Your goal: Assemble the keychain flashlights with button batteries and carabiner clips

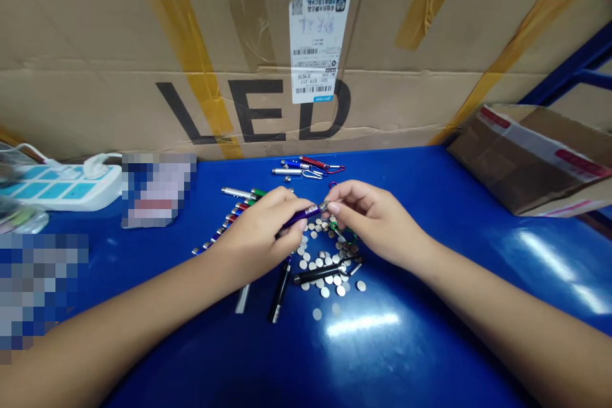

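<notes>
My left hand [258, 226] is closed around a purple pen-shaped keychain flashlight [308, 213], with its end pointing right. At that end, the thumb and fingers of my right hand [387, 223] pinch a small silver metal end piece [324, 206]. Whether this piece is joined to the flashlight or just apart from it, I cannot tell. Below my hands lie many loose button cells [325, 292]. A black flashlight with a clip [313, 275] rests across some of them, and another black flashlight [280, 290] lies to the left. A green carabiner clip [352, 238] shows under my right hand.
Several coloured flashlights [238, 208] lie in a row, partly behind my left hand. Red, blue and silver ones [287, 171] lie farther back. A power strip [95, 201] sits at left, a small carton [530, 159] at right. A large cardboard box [392, 95] walls the back of the blue table [406, 357].
</notes>
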Action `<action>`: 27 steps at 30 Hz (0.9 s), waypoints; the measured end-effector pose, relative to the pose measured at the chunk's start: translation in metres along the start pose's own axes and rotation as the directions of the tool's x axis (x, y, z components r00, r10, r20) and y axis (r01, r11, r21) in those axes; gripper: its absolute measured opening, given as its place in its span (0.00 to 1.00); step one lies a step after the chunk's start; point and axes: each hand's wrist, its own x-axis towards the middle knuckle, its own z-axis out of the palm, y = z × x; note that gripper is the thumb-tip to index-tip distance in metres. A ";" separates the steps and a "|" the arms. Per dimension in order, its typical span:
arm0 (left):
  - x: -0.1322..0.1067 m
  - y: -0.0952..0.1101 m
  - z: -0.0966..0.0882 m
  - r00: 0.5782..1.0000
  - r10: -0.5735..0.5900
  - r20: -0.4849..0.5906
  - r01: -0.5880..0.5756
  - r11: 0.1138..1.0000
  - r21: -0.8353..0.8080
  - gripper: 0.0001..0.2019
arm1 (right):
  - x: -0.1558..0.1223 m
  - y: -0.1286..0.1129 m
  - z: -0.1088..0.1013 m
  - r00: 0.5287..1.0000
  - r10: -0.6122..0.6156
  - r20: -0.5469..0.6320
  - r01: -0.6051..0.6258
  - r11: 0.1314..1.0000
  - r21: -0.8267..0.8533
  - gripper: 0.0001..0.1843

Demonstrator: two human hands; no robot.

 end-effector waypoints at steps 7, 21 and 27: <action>0.001 0.000 0.001 0.999 -0.035 0.037 0.037 0.998 -0.056 0.11 | -0.004 -0.002 0.004 0.999 -0.025 0.021 0.028 0.987 -0.159 0.07; 0.001 0.006 -0.002 0.996 -0.050 0.076 0.054 0.997 -0.053 0.12 | -0.010 -0.004 0.002 0.983 -0.178 0.050 0.175 0.808 -0.562 0.07; 0.000 0.003 0.001 0.996 -0.020 0.090 0.027 0.997 -0.074 0.12 | -0.012 -0.005 -0.002 0.971 -0.151 0.187 0.237 0.731 -0.640 0.09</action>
